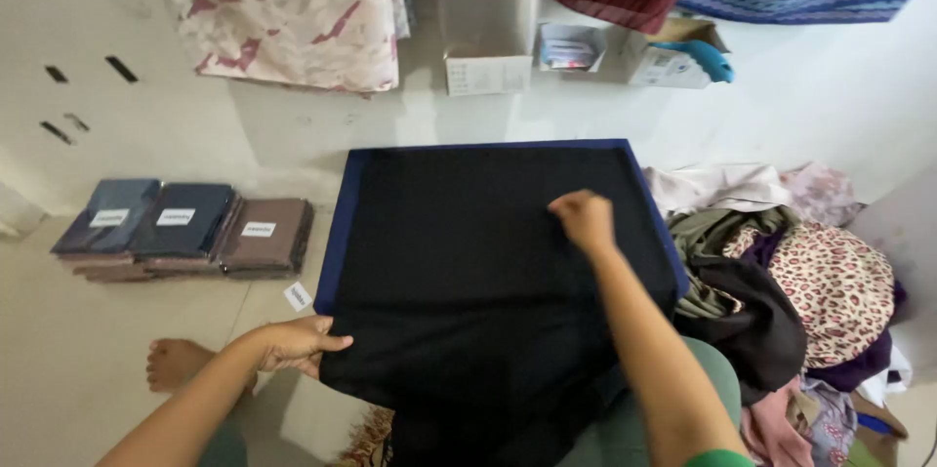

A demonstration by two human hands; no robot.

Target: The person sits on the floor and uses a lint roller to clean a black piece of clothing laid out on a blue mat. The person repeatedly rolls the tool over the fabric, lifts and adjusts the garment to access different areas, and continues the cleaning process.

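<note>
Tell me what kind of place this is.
Probably a home workspace for folding and packing fabric, on the floor. The hands, left hand and right hand, spread a black cloth beside packed folded fabrics, a loose clothes heap and small boxes.

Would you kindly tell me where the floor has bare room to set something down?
Bare floor lies between the patterned cloth and the packaged stacks; more below them, beside the left hand. Crowded right of the black fabric, where the clothes pile sits.
</note>
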